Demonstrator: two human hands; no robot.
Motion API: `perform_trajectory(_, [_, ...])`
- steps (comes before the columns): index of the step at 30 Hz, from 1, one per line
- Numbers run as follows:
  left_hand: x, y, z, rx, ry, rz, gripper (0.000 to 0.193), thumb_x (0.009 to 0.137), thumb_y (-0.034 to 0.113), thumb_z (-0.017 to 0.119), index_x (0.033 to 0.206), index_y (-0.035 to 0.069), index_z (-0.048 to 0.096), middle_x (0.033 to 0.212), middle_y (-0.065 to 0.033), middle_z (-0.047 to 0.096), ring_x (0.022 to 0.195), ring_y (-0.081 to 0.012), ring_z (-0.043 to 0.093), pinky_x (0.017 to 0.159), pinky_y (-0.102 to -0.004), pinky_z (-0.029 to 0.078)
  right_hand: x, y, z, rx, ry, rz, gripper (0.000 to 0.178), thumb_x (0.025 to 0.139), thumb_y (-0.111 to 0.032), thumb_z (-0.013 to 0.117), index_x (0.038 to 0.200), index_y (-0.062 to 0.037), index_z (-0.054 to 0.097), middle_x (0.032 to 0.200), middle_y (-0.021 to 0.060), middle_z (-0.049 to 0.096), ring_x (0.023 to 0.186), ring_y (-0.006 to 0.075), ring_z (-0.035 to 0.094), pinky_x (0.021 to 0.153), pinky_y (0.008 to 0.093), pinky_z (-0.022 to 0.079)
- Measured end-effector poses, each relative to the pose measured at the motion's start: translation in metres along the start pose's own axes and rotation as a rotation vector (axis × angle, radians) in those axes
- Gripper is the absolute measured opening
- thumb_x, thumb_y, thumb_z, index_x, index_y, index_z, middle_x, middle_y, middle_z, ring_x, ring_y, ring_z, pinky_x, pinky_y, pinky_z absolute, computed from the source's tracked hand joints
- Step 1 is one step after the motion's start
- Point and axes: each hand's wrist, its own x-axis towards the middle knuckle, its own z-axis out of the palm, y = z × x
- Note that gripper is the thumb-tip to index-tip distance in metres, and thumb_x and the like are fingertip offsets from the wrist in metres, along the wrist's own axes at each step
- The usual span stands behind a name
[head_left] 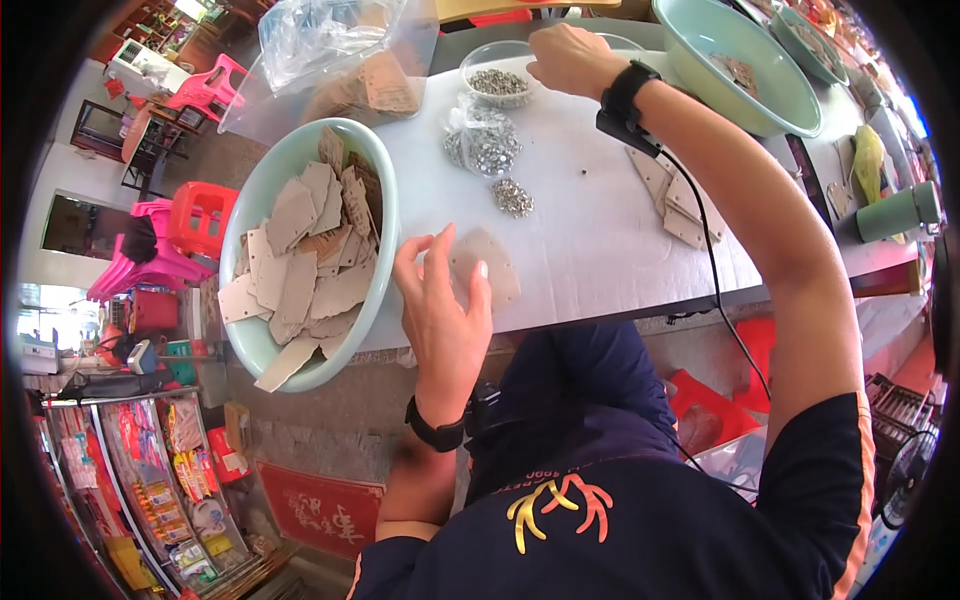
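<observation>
My left hand [447,320] is at the table's near edge with its fingers spread, touching or just over a pale flat card piece [490,262] that has small dots or holes along its edge. My right hand [575,62] reaches to the far side, its fingers curled together beside the rim of a round clear tub [497,82] of small metal pieces. Whatever those fingers may hold is hidden. Between the hands lie a clear plastic bag [483,140] of shiny round metal pieces and a small loose pile of metal bits [513,198].
A pale green basin [386,290] heaped with card pieces stands at the left. Behind it is a clear plastic bin [425,60]. Stacked cards [684,207] lie at the right, below another green basin [800,115]. A green bottle [890,213] lies farther right. A cable [717,260] hangs from my right wrist.
</observation>
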Motion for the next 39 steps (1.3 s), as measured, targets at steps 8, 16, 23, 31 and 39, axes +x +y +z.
perform_trajectory(8, [0.005, 0.022, -0.002, -0.093, -0.051, 0.135, 0.034, 0.084, 0.006, 0.066, 0.117, 0.005, 0.060, 0.114, -0.0097, 0.051, 0.081, -0.0167, 0.051, 0.069, -0.0290, 0.046, 0.013, -0.021, 0.006, 0.326, 0.124, -0.275, 0.019, 0.080, -0.015, 0.053, 0.081, -0.0051, 0.069, 0.084, 0.0194, 0.066, 0.074, 0.0368, 0.065, 0.066, 0.0438, 0.053])
perform_trajectory(16, [0.050, 0.014, 0.023, -0.488, -0.260, -0.151, 0.026, 0.086, 0.011, 0.064, 0.110, 0.000, 0.060, 0.104, -0.0106, 0.057, 0.076, -0.0146, 0.057, 0.064, -0.0280, 0.048, -0.012, -0.078, 0.008, 0.084, -0.011, -0.404, 0.033, 0.081, -0.034, 0.068, 0.079, -0.0011, 0.066, 0.079, 0.0166, 0.064, 0.074, 0.0349, 0.065, 0.065, 0.0445, 0.051])
perform_trajectory(23, [0.078, 0.011, 0.034, -0.801, -0.081, -0.408, 0.029, 0.091, 0.011, 0.058, 0.117, -0.003, 0.054, 0.106, -0.0084, 0.058, 0.085, -0.0114, 0.057, 0.068, -0.0254, 0.048, -0.017, -0.065, 0.030, 0.170, 0.043, -0.366, 0.021, 0.083, -0.024, 0.064, 0.083, -0.0026, 0.065, 0.078, 0.0161, 0.063, 0.074, 0.0345, 0.065, 0.065, 0.0436, 0.050])
perform_trajectory(31, [0.106, 0.004, 0.052, -0.906, 0.135, -0.447, 0.042, 0.087, 0.000, 0.055, 0.127, -0.005, 0.044, 0.124, -0.0157, 0.050, 0.098, -0.0190, 0.058, 0.077, -0.0317, 0.052, -0.013, -0.059, 0.020, 0.657, 0.044, -0.218, 0.017, 0.086, -0.018, 0.057, 0.089, -0.0019, 0.063, 0.077, 0.0145, 0.066, 0.072, 0.0324, 0.064, 0.067, 0.0407, 0.050])
perform_trajectory(39, [0.115, -0.006, 0.069, -0.838, 0.183, -0.493, 0.048, 0.086, -0.001, 0.053, 0.132, -0.001, 0.041, 0.127, -0.0160, 0.051, 0.097, -0.0182, 0.057, 0.075, -0.0297, 0.048, -0.018, -0.064, 0.029, 0.520, 0.052, -0.263, 0.018, 0.084, -0.016, 0.062, 0.093, -0.0001, 0.065, 0.078, 0.0130, 0.067, 0.072, 0.0275, 0.066, 0.070, 0.0359, 0.052])
